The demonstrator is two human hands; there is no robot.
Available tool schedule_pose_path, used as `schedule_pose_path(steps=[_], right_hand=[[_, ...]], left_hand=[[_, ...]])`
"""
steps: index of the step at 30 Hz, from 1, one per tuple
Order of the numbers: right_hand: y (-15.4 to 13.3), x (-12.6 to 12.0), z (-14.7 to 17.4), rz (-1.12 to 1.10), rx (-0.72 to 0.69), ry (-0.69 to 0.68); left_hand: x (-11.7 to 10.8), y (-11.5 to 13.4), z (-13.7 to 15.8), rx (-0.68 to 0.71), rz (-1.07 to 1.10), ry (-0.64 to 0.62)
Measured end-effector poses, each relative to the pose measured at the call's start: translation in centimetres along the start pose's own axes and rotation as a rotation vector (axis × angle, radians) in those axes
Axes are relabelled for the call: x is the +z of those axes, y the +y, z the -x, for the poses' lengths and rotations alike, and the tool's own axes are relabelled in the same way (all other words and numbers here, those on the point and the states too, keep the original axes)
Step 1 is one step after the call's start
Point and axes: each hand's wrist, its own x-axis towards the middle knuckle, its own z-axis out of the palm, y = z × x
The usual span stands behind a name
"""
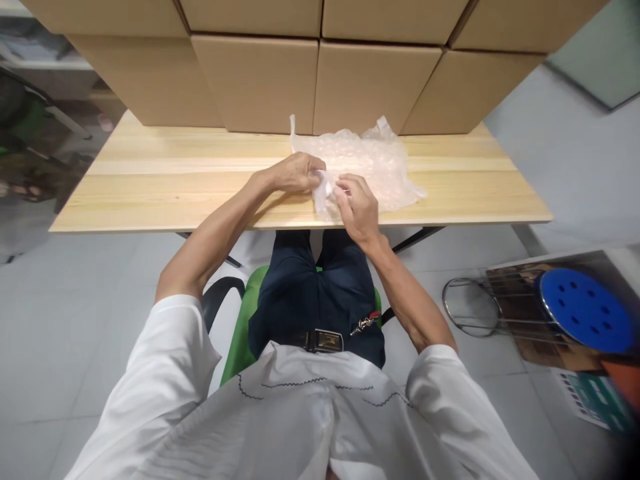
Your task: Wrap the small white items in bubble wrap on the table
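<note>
A sheet or bag of clear bubble wrap (380, 167) lies crumpled on the wooden table (190, 193), close to the front edge. My left hand (299, 172) pinches the near left corner of the wrap between thumb and fingers. On the right side of that same corner, my right hand (357, 205) has its fingers curled and pressed against the plastic. A small white patch shows between the hands; I cannot make out whether it is part of the wrap or a separate thing.
Large cardboard boxes (255, 83) stand stacked along the table's back. A blue round stool (587, 310) lies tipped over on the right, near a brown board. I sit on a green chair (245, 327). A shelf (50, 65) stands at the far left.
</note>
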Motion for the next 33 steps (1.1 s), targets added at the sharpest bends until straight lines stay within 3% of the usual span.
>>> schedule_pose_path(steps=[2, 6, 8, 15, 22, 26, 31, 33], right_hand=[[-1.5, -0.8, 2.1, 0.023, -0.056, 0.048], [-5.3, -0.8, 4.7, 0.007, -0.384, -0.235], [-6.1, -0.1, 4.4, 0.015, -0.435, -0.286], [-2.4, 1.1, 1.8, 0.234, -0.016, -0.119], [-2.8, 1.5, 2.1, 0.311, 0.097, -0.175], [-2.8, 1.7, 1.7, 0.299, 0.117, -0.158], [-0.7, 1.0, 1.8, 0.318, 0.136, -0.14], [0.4, 0.6, 2.1, 0.313, 0.14, -0.129]], left_hand=[[0.1, 0.2, -0.2, 0.001, 0.013, -0.031], [0.5, 0.8, -0.3, 0.001, 0.002, -0.055], [0.6, 1.2, -0.5, -0.009, 0.011, -0.085], [0.3, 0.7, -3.3, 0.021, 0.129, -0.274], [1.1, -1.0, -7.3, 0.028, 0.077, -0.376], [1.7, -0.5, -6.7, 0.006, -0.024, -0.248], [2.0, 0.5, -1.2, 0.078, -0.179, 0.199], [2.6, 0.6, 0.9, 0.142, -0.201, 0.177]])
